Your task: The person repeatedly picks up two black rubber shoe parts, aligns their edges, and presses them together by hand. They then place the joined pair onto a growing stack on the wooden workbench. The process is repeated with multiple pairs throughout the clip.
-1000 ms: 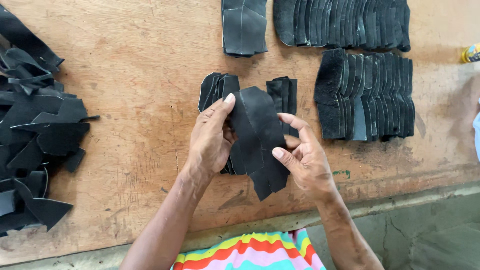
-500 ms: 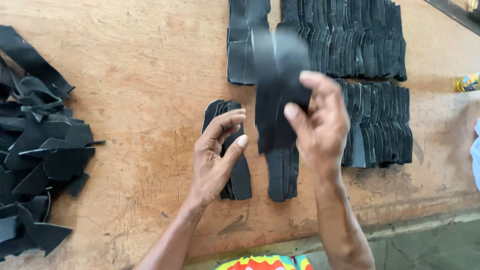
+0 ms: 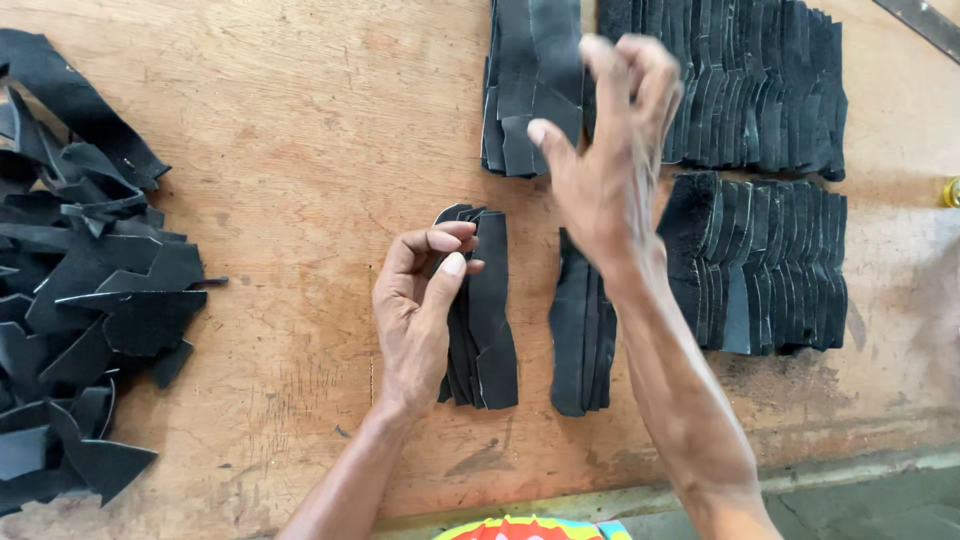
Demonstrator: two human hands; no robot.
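Resting on the near black stack (image 3: 480,320), the left hand (image 3: 415,320) pinches its top piece; the piece held half a second ago is gone from the raised, loosely open right hand (image 3: 600,160), near the far pile (image 3: 530,90).

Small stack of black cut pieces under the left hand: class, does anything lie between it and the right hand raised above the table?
Nothing visible blocks the way. The left hand rests on the small stack. The right hand is lifted over the upper stack. Only a second small stack lies beside it, flat on the wooden table.
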